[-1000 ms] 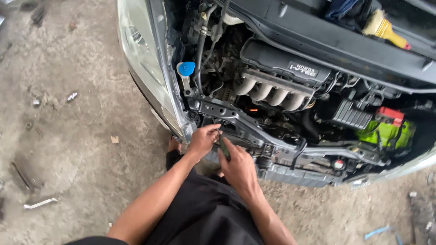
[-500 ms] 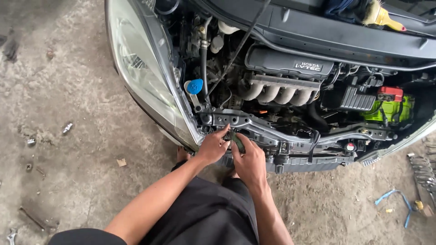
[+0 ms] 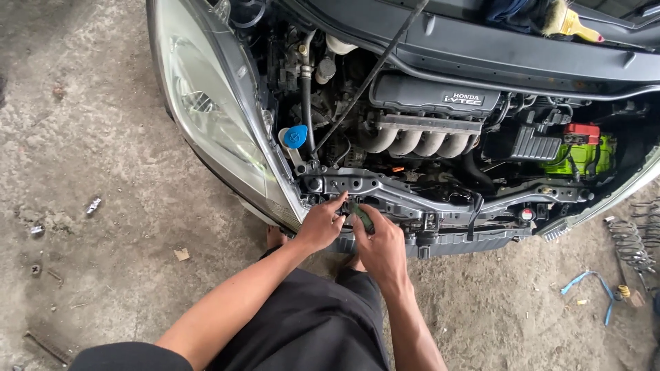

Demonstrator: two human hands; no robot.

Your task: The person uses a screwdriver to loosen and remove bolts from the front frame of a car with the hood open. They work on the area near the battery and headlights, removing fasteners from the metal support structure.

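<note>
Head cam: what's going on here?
A person crouches at a car's open engine bay with the bumper off. Their left hand touches the grey metal front crossmember, while the right hand holds a small dark green-handled tool against it. A blue round reservoir cap sits just above, beside the clear headlight.

Blue cap [image 3: 295, 135], red-topped green battery [image 3: 581, 152], headlight [image 3: 214, 124], perhaps coil springs [image 3: 627, 242].

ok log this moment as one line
left hand: on front crossmember | right hand: gripping green-handled tool | car: hood open, engine exposed
</note>
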